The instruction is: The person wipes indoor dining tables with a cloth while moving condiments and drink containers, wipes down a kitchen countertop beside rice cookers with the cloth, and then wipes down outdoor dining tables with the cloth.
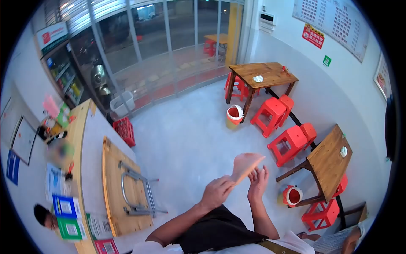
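Note:
A thin, flat, pale pink-orange piece (246,164) is held up in front of my body; I cannot make out its kind. Its lower left end is gripped by my left hand (216,194), with the fingers closed around it. My right hand (258,184) is beside the piece's lower right edge, its fingers apart and slightly curled. The fingertips come close to that edge, and whether they touch it I cannot tell. A dark apron (215,230) covers my front below both hands.
Wooden tables (264,73) with red stools (270,113) line the right wall. Bins (292,195) stand on the floor. A counter (91,139) is on the left, with a folded table (122,186) leaning against it. A person's head (44,215) shows behind the counter; another person (338,243) is at lower right.

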Motion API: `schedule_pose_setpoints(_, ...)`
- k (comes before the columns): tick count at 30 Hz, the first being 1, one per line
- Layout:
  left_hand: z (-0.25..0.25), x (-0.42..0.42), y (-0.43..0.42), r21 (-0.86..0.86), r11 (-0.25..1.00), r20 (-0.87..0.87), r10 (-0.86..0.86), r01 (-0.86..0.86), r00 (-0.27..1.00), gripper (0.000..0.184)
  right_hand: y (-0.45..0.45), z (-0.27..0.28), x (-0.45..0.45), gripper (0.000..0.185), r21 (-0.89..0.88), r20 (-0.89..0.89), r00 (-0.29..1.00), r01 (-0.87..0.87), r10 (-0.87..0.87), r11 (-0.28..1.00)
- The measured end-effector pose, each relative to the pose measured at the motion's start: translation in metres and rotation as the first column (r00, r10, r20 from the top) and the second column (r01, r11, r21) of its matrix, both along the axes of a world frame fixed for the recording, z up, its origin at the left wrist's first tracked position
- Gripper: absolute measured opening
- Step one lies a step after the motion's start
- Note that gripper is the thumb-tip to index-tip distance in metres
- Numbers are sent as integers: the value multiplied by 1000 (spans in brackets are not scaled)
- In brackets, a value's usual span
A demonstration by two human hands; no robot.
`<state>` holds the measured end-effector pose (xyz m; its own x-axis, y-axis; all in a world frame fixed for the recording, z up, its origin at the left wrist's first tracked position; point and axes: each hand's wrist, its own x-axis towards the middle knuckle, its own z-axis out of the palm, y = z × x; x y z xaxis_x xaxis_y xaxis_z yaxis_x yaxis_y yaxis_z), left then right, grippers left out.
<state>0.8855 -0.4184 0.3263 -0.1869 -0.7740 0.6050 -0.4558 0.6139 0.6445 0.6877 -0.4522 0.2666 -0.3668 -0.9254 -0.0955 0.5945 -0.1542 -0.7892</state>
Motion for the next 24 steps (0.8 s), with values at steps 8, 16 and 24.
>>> schedule_pose_setpoints(8, -91, 30, -216, 342, 901, 213, -350, 266, 912, 26, -215, -36, 74, 69, -33, 501, 728, -524, 468, 851)
schedule_pose_setpoints(16, -82, 159, -431, 607, 793, 281, -151, -53, 948, 46, -508, -1, 143, 64, -93, 296, 661, -699, 690, 709)
schedule_pose_setpoints(24, -160, 237, -584, 847, 491, 170, 114, -204, 979, 43, -742, 12, 203, 64, -116, 129, 633, -755, 763, 646)
